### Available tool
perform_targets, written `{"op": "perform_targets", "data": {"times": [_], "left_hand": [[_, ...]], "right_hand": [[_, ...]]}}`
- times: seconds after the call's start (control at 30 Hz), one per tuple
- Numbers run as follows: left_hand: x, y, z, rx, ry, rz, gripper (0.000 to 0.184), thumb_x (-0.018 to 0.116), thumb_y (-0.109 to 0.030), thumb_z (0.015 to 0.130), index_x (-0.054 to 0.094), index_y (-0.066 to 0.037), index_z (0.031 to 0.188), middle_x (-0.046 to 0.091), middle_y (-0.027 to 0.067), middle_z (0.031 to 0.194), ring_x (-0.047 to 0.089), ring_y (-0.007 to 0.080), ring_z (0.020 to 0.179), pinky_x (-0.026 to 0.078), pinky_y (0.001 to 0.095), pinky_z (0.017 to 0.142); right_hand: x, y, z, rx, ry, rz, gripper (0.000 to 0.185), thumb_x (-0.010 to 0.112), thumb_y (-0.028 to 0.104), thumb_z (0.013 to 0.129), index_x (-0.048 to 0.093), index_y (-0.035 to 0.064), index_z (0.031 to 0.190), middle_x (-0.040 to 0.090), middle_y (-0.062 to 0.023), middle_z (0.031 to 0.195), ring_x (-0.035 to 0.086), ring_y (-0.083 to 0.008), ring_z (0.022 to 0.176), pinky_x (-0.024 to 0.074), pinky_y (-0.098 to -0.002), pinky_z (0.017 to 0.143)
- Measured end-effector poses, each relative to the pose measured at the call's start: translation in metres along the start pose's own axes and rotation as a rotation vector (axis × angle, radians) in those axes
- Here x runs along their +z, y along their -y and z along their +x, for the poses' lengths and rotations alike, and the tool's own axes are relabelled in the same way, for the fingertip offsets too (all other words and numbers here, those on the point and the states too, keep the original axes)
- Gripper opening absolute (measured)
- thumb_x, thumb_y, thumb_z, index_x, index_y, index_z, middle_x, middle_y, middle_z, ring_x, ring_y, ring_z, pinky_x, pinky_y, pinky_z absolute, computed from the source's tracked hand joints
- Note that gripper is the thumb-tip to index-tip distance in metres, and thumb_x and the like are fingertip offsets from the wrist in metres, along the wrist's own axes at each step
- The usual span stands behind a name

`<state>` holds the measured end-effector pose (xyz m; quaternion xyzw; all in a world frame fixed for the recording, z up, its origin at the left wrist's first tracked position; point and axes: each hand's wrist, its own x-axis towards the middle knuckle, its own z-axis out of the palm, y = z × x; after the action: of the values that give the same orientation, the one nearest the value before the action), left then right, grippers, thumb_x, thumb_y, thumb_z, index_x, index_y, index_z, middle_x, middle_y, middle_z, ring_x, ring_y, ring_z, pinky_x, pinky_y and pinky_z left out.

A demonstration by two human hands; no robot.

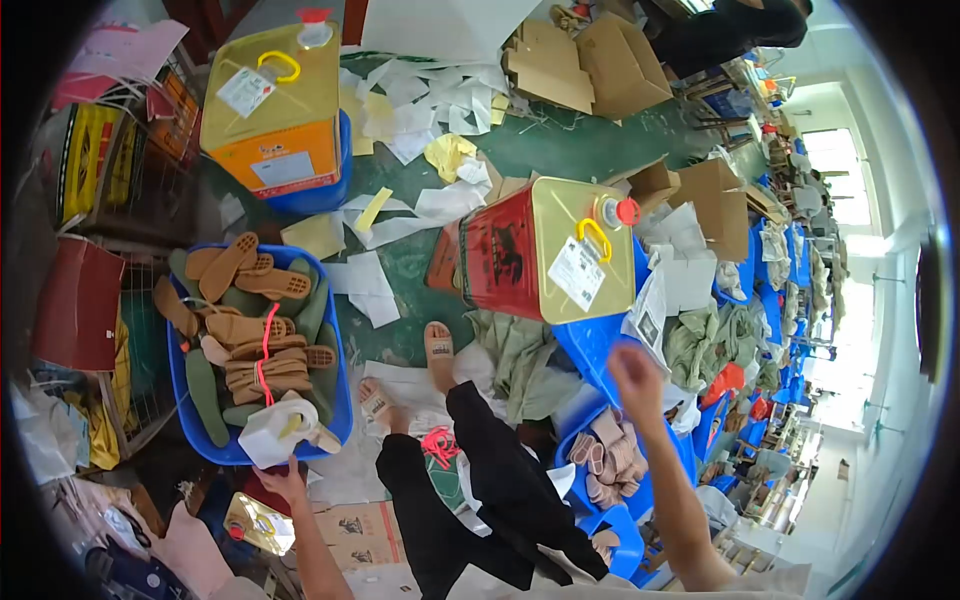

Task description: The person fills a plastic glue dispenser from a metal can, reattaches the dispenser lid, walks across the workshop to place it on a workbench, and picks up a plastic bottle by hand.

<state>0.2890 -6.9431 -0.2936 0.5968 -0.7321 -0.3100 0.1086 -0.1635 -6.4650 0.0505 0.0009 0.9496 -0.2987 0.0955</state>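
My left hand (284,484) is at the lower left, its fingers closed at the near edge of a white plastic container (266,438) with a yellowish inside. That container is over the front edge of a blue basin (190,412). Inside the basin lie tan shoe soles (265,375), some bundled with a pink tie, and green soles (205,395). My right hand (636,374) is raised on the right, near a blue bin and a printed sheet (650,308). It is smeared by motion, so its fingers cannot be made out.
A red metal can (500,252) stands ahead, an orange can (270,160) at the upper left. Paper scraps (415,100) litter the green floor. Cardboard boxes (622,68) sit at the back near a person in dark clothes (725,38). A blue bin of beige pieces (612,460) is at right.
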Motion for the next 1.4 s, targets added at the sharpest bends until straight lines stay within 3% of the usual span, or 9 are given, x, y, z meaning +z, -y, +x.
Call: {"op": "perform_targets", "data": {"times": [0.13, 0.23, 0.43, 0.53, 0.87, 1.07, 1.17, 1.27, 1.4], "left_hand": [[-0.024, -0.015, -0.062, -0.202, 0.043, 0.218, 0.101, 0.086, -0.034, 0.077, 0.027, -0.014, 0.157, 0.023, 0.0335, 0.154, 0.036, 0.0497, 0.137, 0.039, 0.0609, 0.109], [-0.034, -0.01, -0.111, -0.223, 0.12, 0.334, 0.095, 0.084, -0.028, 0.08, 0.029, -0.016, 0.156, 0.009, 0.0316, 0.157, 0.032, 0.048, 0.139, 0.049, 0.0565, 0.101], [-0.031, -0.067, -0.192, -0.424, 0.259, 0.157, 0.08, 0.082, -0.025, 0.083, 0.039, -0.014, 0.151, 0.01, 0.0256, 0.159, 0.039, 0.0426, 0.135, 0.054, 0.0488, 0.093], [-0.025, -0.131, -0.212, -0.598, 0.376, -0.17, 0.073, 0.081, -0.022, 0.084, 0.045, -0.013, 0.147, 0.015, 0.0233, 0.157, 0.053, 0.0392, 0.123, 0.056, 0.0458, 0.092], [0.009, -0.167, -0.253, -0.498, 0.468, -0.219, 0.055, 0.074, -0.018, 0.091, 0.052, -0.014, 0.141, 0.021, 0.0209, 0.155, 0.063, 0.0294, 0.109, 0.057, 0.0371, 0.087], [-0.004, -0.172, -0.276, -0.732, 0.519, -0.376, 0.048, 0.07, -0.023, 0.095, 0.055, -0.012, 0.139, 0.049, 0.0135, 0.14, 0.063, 0.0246, 0.11, 0.055, 0.035, 0.086], [-0.006, -0.179, -0.276, -0.834, 0.587, -0.426, 0.045, 0.067, -0.029, 0.098, 0.056, -0.011, 0.138, 0.057, 0.0084, 0.132, 0.062, 0.0217, 0.113, 0.054, 0.0358, 0.087], [-0.018, -0.185, -0.27, -0.838, 0.612, -0.456, 0.045, 0.065, -0.031, 0.099, 0.056, -0.01, 0.138, 0.058, 0.0058, 0.129, 0.061, 0.0193, 0.114, 0.052, 0.0365, 0.089], [-0.034, -0.173, -0.261, -0.815, 0.641, -0.47, 0.045, 0.064, -0.032, 0.1, 0.056, -0.01, 0.138, 0.058, 0.0055, 0.128, 0.06, 0.0179, 0.113, 0.051, 0.0381, 0.093]], "right_hand": [[0.003, 0.016, 0.169, -0.014, -0.413, 0.007, 0.043, 0.077, 0.034, 0.089, 0.066, 0.0023, 0.115, 0.072, -0.0078, 0.092, 0.066, -0.0168, 0.081, 0.0522, -0.0328, 0.075], [-0.002, 0.016, 0.239, 0.149, -0.187, -0.211, 0.054, 0.079, 0.042, 0.084, 0.066, 0.0014, 0.118, 0.072, -0.0135, 0.096, 0.069, -0.024, 0.085, 0.0533, -0.0368, 0.078], [0.006, -0.003, 0.26, -0.262, -0.524, -0.49, 0.053, 0.081, 0.039, 0.081, 0.07, -0.0051, 0.108, 0.072, -0.0157, 0.088, 0.07, -0.025, 0.078, 0.0552, -0.0374, 0.074], [-0.006, 0.008, 0.261, 0.291, -0.097, 0.085, 0.051, 0.081, 0.036, 0.08, 0.069, -0.0061, 0.105, 0.072, -0.0123, 0.087, 0.069, -0.0188, 0.068, 0.0549, -0.0334, 0.063], [-0.016, 0.013, 0.266, 0.241, -0.097, -0.11, 0.036, 0.076, 0.029, 0.086, 0.068, -0.0029, 0.1, 0.072, -0.0105, 0.083, 0.068, -0.0139, 0.062, 0.0529, -0.0258, 0.056], [-0.011, -0.006, 0.285, 0.609, 0.069, 0.796, 0.017, 0.06, 0.02, 0.1, 0.066, 0.0046, 0.097, 0.069, -0.0029, 0.079, 0.062, -0.0077, 0.064, 0.0475, -0.0207, 0.053], [-0.019, -0.013, 0.283, 0.523, 0.223, 0.861, 0.021, 0.057, 0.023, 0.102, 0.064, 0.0058, 0.091, 0.067, -0.0054, 0.076, 0.062, -0.013, 0.065, 0.0481, -0.0285, 0.054], [-0.026, -0.039, 0.316, -0.017, 0.287, -0.34, 0.022, 0.054, 0.021, 0.103, 0.061, 0.0051, 0.089, 0.066, -0.0111, 0.078, 0.063, -0.0243, 0.065, 0.0481, -0.0373, 0.058], [-0.049, 0.019, 0.314, -0.727, 0.668, -0.843, 0.008, 0.06, 0.012, 0.092, 0.063, 0.006, 0.088, 0.066, -0.0124, 0.095, 0.064, -0.0377, 0.08, 0.052, -0.0458, 0.069]]}}
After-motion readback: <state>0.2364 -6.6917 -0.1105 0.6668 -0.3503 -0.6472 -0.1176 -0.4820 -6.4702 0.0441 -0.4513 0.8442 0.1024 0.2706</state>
